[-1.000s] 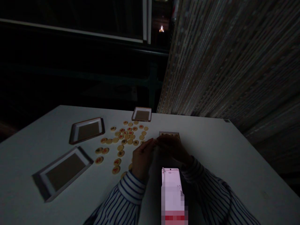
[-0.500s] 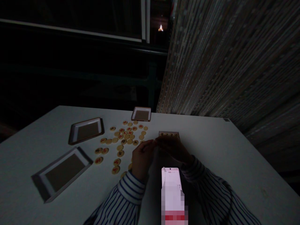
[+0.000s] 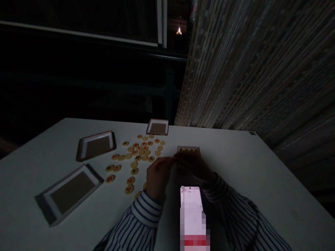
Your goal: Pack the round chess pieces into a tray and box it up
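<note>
Now poised with left hand [image 3: 157,177] and right hand [image 3: 193,164] fingertip to fingertip above the worktop [image 3: 261,181], too dark to tell whether gripping anything, with loose discs [image 3: 141,152] at ten o'clock, partly hidden box [image 3: 188,147] at one, lit phone [image 3: 191,197] at six.

Your right hand [image 3: 193,164] is covering the near part of the box [image 3: 180,147], hiding most of its contents. Your fingers [image 3: 167,160] are blending together in the gloom, leaving anything between them too dark to tell. Your left hand [image 3: 156,177] and striped cuff [image 3: 146,205] are overlapping a few round pieces [image 3: 137,194]; the farther ones are showing marks too small to read. Pixelated blocks [image 3: 193,223] are masking the lower part of the phone [image 3: 191,197], which the bottom edge is cutting off. Darkness is swallowing everything beneath the window frame [image 3: 161,24].
</note>
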### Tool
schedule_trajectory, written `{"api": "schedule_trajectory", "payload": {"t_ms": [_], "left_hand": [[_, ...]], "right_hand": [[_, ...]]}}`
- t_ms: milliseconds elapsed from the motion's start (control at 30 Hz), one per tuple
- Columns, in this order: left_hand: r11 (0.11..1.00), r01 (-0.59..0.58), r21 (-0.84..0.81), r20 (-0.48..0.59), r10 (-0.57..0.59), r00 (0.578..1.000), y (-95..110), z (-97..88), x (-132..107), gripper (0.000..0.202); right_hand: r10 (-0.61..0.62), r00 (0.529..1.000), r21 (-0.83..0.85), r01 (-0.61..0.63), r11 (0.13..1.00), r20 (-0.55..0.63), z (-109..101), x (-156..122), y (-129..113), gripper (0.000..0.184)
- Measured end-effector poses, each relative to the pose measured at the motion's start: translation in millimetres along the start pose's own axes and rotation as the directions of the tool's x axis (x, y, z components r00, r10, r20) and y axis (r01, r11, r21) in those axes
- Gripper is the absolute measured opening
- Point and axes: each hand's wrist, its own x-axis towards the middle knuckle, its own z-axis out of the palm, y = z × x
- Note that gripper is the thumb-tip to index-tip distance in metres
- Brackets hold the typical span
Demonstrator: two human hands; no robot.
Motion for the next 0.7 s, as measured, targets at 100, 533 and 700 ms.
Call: {"api": "schedule_trajectory", "payload": {"t_ms": [100,533,700], "left_hand": [[0.999,0.032,-0.044,0.001,-0.032,0.999,-3.4,0.2,1.2,0.015],[1.0,0.02,0.005,0.039,-0.02,0.999,-3.2,-0.4,1.3,0.027],[1.0,0.0,-0.003,0.062,0.0,0.998,-3.1,-0.3,0.6,0.024]], "right_hand": [[0.011,1.0,-0.012,-0.011,1.0,-0.009,-0.2,-0.4,1.5,0.021],[0.0,1.0,-0.023,0.0,1.0,-0.025,-0.1,0.1,-0.6,0.022],[-0.022,1.0,-0.039,0.022,0.999,-0.019,-2.1,-0.2,0.0,0.02]]}}
